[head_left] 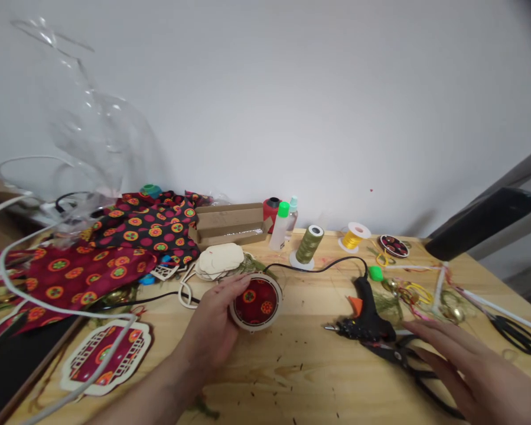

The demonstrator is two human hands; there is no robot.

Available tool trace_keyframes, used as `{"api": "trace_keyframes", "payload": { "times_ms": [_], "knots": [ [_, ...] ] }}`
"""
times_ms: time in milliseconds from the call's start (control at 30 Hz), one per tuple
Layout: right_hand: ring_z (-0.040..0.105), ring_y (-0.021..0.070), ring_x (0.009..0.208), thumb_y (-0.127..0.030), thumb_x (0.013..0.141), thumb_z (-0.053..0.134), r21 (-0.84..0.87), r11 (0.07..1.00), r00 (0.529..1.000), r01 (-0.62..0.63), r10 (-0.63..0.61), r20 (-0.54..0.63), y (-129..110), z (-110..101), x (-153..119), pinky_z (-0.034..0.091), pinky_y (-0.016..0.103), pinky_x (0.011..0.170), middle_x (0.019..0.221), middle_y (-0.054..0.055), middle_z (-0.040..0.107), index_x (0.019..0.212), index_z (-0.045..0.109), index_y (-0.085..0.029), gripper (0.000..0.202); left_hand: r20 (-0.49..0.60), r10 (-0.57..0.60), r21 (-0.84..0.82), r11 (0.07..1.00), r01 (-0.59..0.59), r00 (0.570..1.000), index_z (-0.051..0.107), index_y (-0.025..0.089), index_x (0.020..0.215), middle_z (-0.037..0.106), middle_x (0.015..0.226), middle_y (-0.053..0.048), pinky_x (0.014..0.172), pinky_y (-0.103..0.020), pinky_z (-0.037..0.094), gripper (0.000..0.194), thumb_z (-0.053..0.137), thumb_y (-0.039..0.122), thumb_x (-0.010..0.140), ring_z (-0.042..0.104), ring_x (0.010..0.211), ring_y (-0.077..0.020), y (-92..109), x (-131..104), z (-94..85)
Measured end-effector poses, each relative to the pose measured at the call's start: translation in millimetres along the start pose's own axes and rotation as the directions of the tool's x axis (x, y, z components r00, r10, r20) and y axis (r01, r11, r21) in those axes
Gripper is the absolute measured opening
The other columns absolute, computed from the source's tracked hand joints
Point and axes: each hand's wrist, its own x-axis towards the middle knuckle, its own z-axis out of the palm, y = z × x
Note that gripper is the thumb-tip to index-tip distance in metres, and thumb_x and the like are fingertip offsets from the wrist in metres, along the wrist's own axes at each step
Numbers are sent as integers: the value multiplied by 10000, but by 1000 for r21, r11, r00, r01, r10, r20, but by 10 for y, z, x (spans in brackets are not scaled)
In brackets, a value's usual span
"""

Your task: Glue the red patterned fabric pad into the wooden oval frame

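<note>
My left hand [212, 324] grips a round ornament [257, 302], a pale-rimmed disc with dark red flowered fabric in its face, by its left edge. The fabric side faces up toward me. At the right, my right hand [478, 369] hovers with fingers stretched out, over or beside black-handled scissors [424, 375]; whether it touches them I cannot tell. A black hot glue gun [367, 321] with an orange trigger lies on its side between the hands, nozzle pointing left, next to those scissors.
A wooden table [292, 366] stands against a white wall. Flowered fabric [132, 230], an open cardboard box [230, 227] and a spool of green thread [310, 245] line the back. A white cable [65, 310] crosses a lantern-shaped piece [108, 357]. More scissors [513, 333] lie far right.
</note>
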Motion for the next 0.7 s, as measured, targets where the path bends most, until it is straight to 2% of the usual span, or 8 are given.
{"api": "trace_keyframes", "payload": {
  "times_ms": [67, 167, 267, 367, 500, 567, 700],
  "knots": [
    [676, 256, 909, -344, 822, 536, 138, 988, 997, 72, -76, 29, -387, 6, 199, 570, 359, 754, 1022, 83, 713, 1033, 679, -263, 267, 10, -15, 2, 1000, 15, 1000, 741, 118, 820, 758, 834, -86, 713, -274, 529, 175, 724, 232, 688, 675, 765, -190, -13, -18, 20],
    [643, 228, 946, -304, 850, 531, 344, 938, 995, 38, -69, 78, -931, 148, 550, 547, 352, 777, 1089, 84, 674, 1120, 612, -243, 288, 60, -41, 16, 999, 40, 997, 745, 111, 836, 762, 821, -102, 704, -283, 528, 202, 743, 242, 683, 676, 731, -188, -29, -57, 49],
    [618, 217, 914, -281, 852, 551, 464, 886, 994, 0, -51, 98, -1231, 383, 801, 522, 351, 759, 1108, 91, 654, 1149, 585, -212, 307, 151, -31, 37, 999, 26, 988, 751, 140, 866, 763, 835, -83, 699, -244, 512, 192, 736, 250, 709, 665, 738, -163, -44, -90, 55],
    [617, 180, 792, -217, 831, 575, 579, 815, 992, -27, -48, 114, -1286, 553, 872, 500, 297, 691, 953, 55, 697, 1018, 646, -204, 200, 224, 13, 91, 995, -35, 974, 757, 191, 888, 756, 867, -52, 732, -231, 494, 177, 720, 272, 734, 652, 789, -159, -63, -92, 26],
    [600, 146, 676, -151, 804, 589, 666, 743, 993, -64, -20, 118, -1241, 619, 826, 465, 234, 599, 749, 13, 690, 834, 683, -194, 108, 258, 77, 255, 956, -144, 963, 755, 251, 915, 730, 911, -15, 781, -223, 470, 166, 687, 296, 771, 633, 862, -162, -94, -65, -49],
    [597, 141, 670, -140, 802, 594, 695, 718, 993, -51, -37, 111, -1227, 627, 806, 464, 230, 611, 722, 2, 679, 817, 681, -196, 105, 249, 108, 328, 926, -189, 963, 756, 267, 913, 717, 942, -9, 791, -217, 465, 160, 674, 306, 782, 627, 889, -166, -101, -63, -81],
    [606, 143, 730, -127, 819, 586, 718, 696, 992, 5, -92, 82, -1213, 638, 792, 469, 245, 690, 789, 7, 680, 839, 663, -196, 105, 224, 154, 414, 879, -237, 962, 757, 264, 915, 708, 1015, -22, 830, -221, 470, 176, 683, 323, 766, 618, 978, -199, -76, -104, -81]
  ]
}}
